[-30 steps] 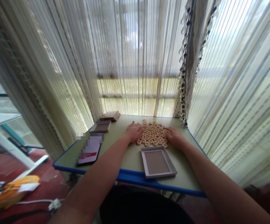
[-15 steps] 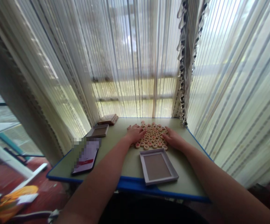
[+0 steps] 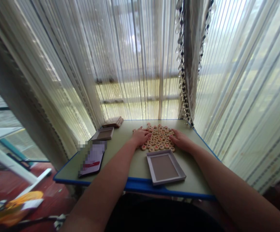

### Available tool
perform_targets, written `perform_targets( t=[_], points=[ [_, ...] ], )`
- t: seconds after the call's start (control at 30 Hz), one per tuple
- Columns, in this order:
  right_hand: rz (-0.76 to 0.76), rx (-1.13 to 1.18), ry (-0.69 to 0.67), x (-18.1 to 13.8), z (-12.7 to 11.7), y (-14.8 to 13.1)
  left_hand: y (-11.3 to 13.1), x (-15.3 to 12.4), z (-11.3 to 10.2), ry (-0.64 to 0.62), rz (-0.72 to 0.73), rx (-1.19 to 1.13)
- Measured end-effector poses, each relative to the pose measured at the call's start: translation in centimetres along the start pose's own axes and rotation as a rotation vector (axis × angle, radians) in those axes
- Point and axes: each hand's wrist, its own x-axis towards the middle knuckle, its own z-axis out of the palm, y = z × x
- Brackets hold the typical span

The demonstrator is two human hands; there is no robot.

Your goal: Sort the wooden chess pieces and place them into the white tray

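Observation:
Many round wooden Chinese chess pieces (image 3: 158, 138) with red and dark characters lie in a flat cluster on the pale green table (image 3: 120, 154). At the left edge of the cluster my left hand (image 3: 141, 136) rests with its fingers stretched over and against the outer pieces. Along the right edge my right hand (image 3: 179, 139) lies with fingers apart, thumb and fingertips touching pieces there. Neither hand grips a piece. Just in front of the cluster sits a shallow open box tray (image 3: 165, 167) with pale walls and a brown bottom.
A second shallow tray (image 3: 103, 133) lies at the table's left side, with a folded brown board-like stack (image 3: 113, 121) behind it. A phone or tablet (image 3: 92, 162), partly pixelated, lies near the left front. Sheer curtains (image 3: 140, 64) hang behind the table.
The view has shifted slightly, so the table sits a little higher in the picture. Both hands stay at the sides of the pieces, with hardly any visible movement.

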Motion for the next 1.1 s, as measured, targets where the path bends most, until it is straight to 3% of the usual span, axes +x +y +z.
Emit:
perform_targets(
  t=[0.47,0.93,1.1],
  points=[
    [0.013,-0.027,-0.020,0.1,0.2,0.0,-0.1,0.2,0.4,0.128,-0.002,0.039],
    [0.040,-0.065,0.049,1.4,0.3,0.8,-0.5,1.3,0.9,-0.059,-0.002,-0.023],
    [0.076,-0.081,0.096,1.3,0.3,0.7,-0.3,1.2,0.6,-0.035,0.013,-0.023]
  ],
)
